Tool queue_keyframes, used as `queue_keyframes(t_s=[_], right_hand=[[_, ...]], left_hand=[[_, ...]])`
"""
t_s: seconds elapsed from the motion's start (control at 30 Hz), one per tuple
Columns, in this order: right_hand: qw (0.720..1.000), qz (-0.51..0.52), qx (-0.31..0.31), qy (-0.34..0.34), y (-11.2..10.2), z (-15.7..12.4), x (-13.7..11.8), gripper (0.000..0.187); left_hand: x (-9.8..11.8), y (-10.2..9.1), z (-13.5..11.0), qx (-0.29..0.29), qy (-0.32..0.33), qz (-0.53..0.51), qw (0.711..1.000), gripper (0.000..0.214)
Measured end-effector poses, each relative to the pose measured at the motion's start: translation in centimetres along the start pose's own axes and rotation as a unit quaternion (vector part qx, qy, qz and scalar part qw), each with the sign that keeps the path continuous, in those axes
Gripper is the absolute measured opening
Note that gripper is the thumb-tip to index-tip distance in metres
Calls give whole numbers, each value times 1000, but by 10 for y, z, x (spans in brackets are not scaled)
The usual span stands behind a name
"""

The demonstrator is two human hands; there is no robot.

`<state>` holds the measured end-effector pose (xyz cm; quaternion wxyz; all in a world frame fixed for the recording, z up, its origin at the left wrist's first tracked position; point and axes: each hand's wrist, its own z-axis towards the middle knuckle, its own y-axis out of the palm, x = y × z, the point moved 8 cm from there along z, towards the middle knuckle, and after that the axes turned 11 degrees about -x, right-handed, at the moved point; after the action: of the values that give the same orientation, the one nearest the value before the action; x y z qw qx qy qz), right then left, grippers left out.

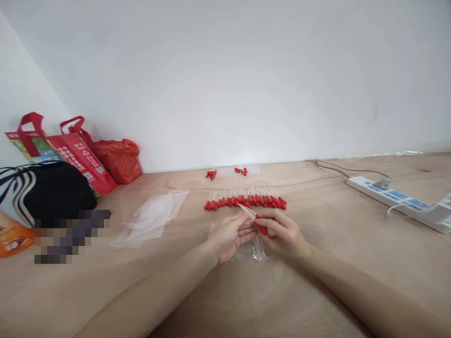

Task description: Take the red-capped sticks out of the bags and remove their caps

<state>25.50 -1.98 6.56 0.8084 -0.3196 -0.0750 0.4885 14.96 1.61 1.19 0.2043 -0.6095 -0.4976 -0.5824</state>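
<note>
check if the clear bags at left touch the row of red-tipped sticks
Apart: the head view shows a strip of tabletop between the bags and the red-tipped sticks.

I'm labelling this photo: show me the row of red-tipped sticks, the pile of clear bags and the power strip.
Row of red-tipped sticks (252, 200): head view, red tips mid-row.
Pile of clear bags (152, 216): head view, upper face.
Power strip (398, 195): head view, socket face.

Both hands (230, 236) near each other (right fingers (278, 217) bent), forearms (169, 288) aslant from below.
</note>
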Motion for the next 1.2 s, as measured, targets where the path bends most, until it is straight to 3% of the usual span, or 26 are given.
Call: queue_keyframes(t_s=[0.1, 0.27, 0.43, 0.63, 0.8, 1.0, 1.2], right_hand=[[991, -63, -61, -105, 14, -1, -24, 19], [975, -66, -136, -163, 23, 1, -33, 13], [981, -19, -147, -129, 28, 2, -25, 16], [980, 20, -182, -82, 41, -3, -10, 17], [985, 26, -155, -67, 39, -6, 0, 17], [991, 26, -112, -62, 30, -9, 2, 19], [988, 61, -124, -76, 31, -9, -9, 16]], left_hand=[[-7, 2, 7, 3, -32, -57, 998, 15], [-14, -18, 6, 30, -61, -65, 996, 5], [-15, -21, 8, 23, -80, -29, 996, 10], [-16, -26, 18, 54, -83, -13, 995, 15], [-8, -28, 18, 17, -75, -27, 997, 15], [4, -47, 10, 16, -44, -10, 999, 28], [10, -58, 15, 95, 0, -38, 995, 61]])
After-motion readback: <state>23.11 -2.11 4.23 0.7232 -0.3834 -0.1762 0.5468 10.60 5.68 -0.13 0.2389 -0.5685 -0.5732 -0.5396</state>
